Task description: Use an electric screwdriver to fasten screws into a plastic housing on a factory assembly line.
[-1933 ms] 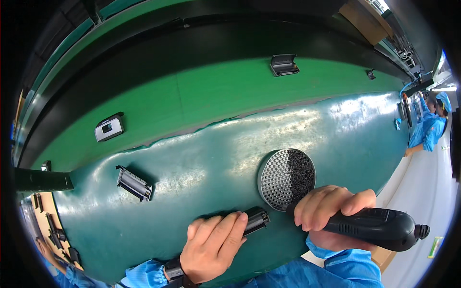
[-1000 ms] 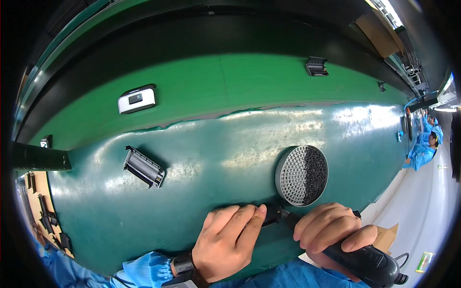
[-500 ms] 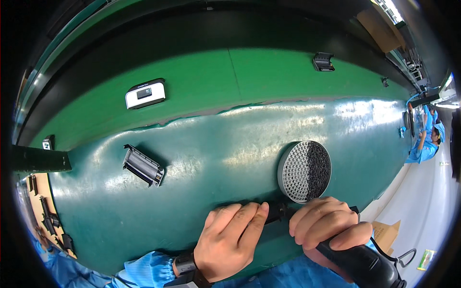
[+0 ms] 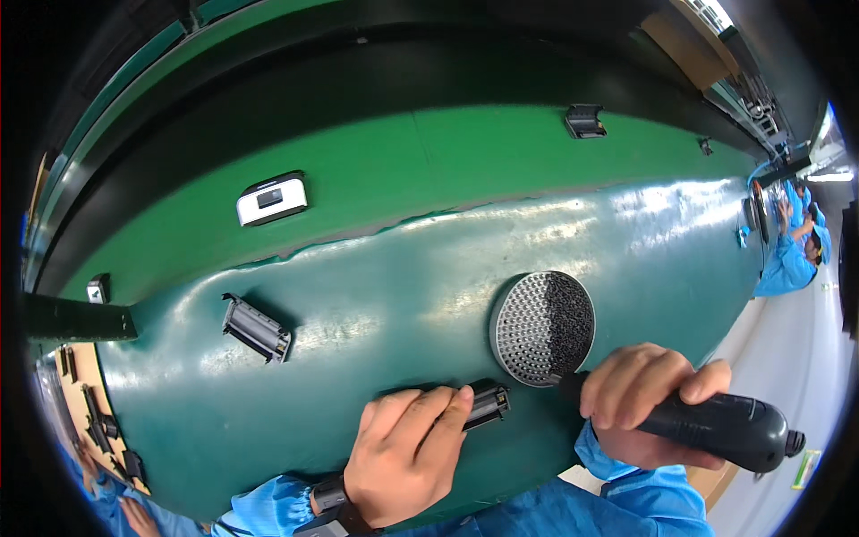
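My left hand [image 4: 404, 455] is closed on a black plastic housing [image 4: 488, 405] lying on the green work mat; its fingers cover much of the part. My right hand [image 4: 646, 400] grips a black electric screwdriver [image 4: 729, 430], which lies nearly level with its nose pointing left. That nose reaches the lower right rim of a round grey screw tray [image 4: 522, 331]. Holes fill the tray's left half, and a heap of small black screws [image 4: 573, 318] covers the right half. Whether the bit carries a screw is too small to tell.
A similar open black housing [image 4: 257, 328] rests on the mat [image 4: 376, 295] at left. Beyond lies a green belt [image 4: 358, 161] bearing a white-and-black device [image 4: 272, 199] and a black part [image 4: 585, 122]. Black parts lie on a tan board [image 4: 82, 376] at far left. Co-workers in blue sit at both sides.
The screwdriver has swung from the housing to the tray's rim, its body now further right and more level. More of the housing's end shows. My left hand keeps its hold.
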`<state>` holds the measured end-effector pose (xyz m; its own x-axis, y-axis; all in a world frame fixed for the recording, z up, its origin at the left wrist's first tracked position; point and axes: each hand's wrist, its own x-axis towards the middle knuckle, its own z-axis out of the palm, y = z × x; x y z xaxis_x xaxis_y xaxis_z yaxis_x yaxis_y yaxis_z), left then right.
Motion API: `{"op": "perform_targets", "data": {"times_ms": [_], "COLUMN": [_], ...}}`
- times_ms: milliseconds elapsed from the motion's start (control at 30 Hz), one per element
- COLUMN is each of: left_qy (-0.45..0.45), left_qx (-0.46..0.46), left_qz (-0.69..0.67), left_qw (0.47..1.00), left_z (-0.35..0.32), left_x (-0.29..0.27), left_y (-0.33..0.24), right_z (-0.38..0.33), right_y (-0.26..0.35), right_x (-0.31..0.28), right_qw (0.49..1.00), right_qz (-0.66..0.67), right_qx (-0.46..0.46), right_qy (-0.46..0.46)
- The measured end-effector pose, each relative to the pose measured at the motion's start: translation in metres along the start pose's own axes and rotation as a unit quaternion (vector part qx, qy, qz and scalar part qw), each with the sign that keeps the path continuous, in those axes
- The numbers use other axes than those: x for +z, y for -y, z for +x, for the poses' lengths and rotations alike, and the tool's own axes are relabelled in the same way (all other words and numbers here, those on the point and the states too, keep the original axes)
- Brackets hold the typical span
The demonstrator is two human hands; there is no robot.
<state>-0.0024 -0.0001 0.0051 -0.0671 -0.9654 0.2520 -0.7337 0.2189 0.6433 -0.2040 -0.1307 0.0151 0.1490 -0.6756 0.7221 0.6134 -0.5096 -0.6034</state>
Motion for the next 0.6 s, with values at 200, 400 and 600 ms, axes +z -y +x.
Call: {"op": "perform_targets", "data": {"times_ms": [200,400,600], "left_qy": [0.002,0.008,0.003], "left_qx": [-0.016,-0.025,-0.014], "left_qz": [0.002,0.01,-0.01], "left_qw": [1.0,1.0,1.0], "left_z": [0.002,0.005,0.003], "left_x": [-0.002,-0.004,-0.003], "left_y": [-0.001,-0.006,0.0], "right_z": [0.001,-0.002,-0.005], "right_y": [-0.008,-0.014,-0.016], "right_x": [0.001,0.002,0.006], "right_qw": [0.999,0.998,0.999], "right_qz": [0.032,0.043,0.038], "right_qx": [0.015,0.038,0.033], "right_qy": [-0.006,0.003,-0.017]}}
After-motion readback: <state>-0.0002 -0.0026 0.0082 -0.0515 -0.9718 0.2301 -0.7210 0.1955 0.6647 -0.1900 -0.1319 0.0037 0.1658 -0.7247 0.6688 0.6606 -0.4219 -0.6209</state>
